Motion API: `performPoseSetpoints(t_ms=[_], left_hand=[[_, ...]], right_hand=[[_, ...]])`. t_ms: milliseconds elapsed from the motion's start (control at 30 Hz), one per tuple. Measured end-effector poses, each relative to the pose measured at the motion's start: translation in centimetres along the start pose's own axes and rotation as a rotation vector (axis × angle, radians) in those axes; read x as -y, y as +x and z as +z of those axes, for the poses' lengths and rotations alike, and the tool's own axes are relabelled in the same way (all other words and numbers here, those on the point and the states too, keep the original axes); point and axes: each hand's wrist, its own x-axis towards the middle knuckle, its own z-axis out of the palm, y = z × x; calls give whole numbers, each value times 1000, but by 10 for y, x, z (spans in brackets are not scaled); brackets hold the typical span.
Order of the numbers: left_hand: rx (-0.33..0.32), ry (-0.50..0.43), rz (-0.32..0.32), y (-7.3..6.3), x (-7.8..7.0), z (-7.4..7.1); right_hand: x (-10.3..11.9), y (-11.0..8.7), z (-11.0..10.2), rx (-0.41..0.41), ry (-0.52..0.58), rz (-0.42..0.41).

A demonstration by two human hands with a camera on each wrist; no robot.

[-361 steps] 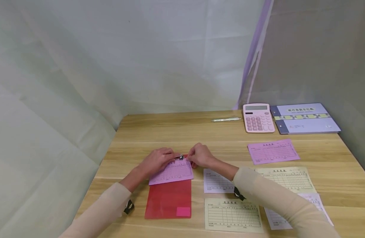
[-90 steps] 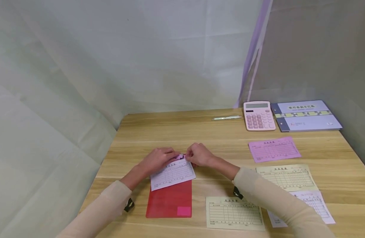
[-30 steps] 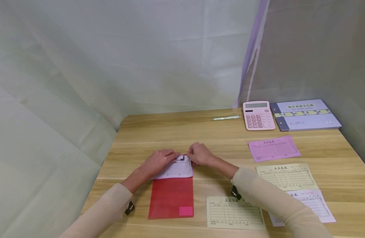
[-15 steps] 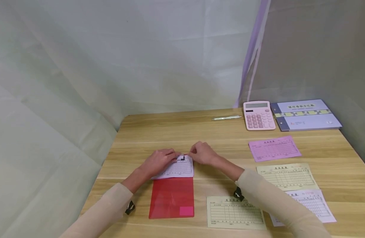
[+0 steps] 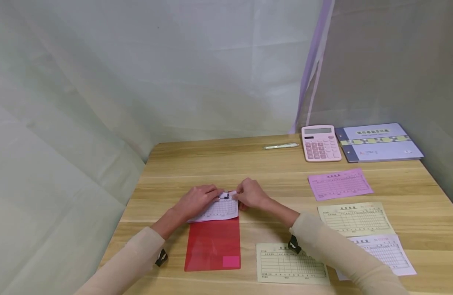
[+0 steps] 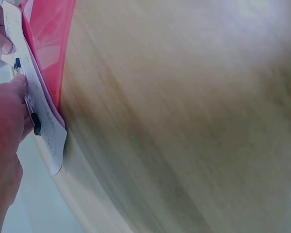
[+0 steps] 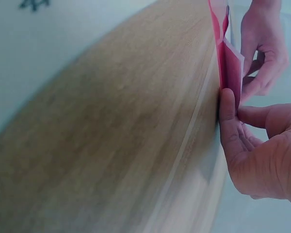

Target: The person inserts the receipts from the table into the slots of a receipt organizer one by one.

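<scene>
A red clip folder (image 5: pixel 213 246) lies on the table with a white printed slip (image 5: pixel 224 209) across its top end. Pink paper edges show beneath that slip in the left wrist view. My left hand (image 5: pixel 195 200) holds the folder's metal clip (image 5: pixel 225 196), thumb over the clip and fingers behind it; the clip's black end (image 6: pixel 36 124) shows just past the fingers. At the upper right corner, my right hand (image 5: pixel 251 194) pinches the papers between thumb and fingertips. From the right wrist, a pink slip (image 7: pixel 235 68) stands slightly apart from the folder's red cover (image 7: pixel 218 43).
Right of the folder lies a pale yellow slip (image 5: pixel 285 270). Further right are another yellow slip (image 5: pixel 355 221), a white slip (image 5: pixel 392 254) partly under the right sleeve, and a pink slip (image 5: pixel 340 185). A pen (image 5: pixel 281 146), pink calculator (image 5: pixel 321 143) and ledger (image 5: pixel 379 142) lie behind.
The white slip has left its place on the table and lies over the pink one at the clip, straightened from its earlier tilt. The right hand has shifted slightly at the corner.
</scene>
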Motion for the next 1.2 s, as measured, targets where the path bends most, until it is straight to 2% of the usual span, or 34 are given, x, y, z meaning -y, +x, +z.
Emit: performPoseSetpoints(t_ms=[467, 967, 1200], left_hand=[[33, -1, -6, 0, -1, -2], [-16, -13, 5, 1, -1, 1], [-43, -26, 14, 0, -1, 2]], right_hand=[[2, -1, 1, -11, 29, 37], [1, 0, -1, -2, 58, 64], [1, -1, 1, -22, 60, 70]])
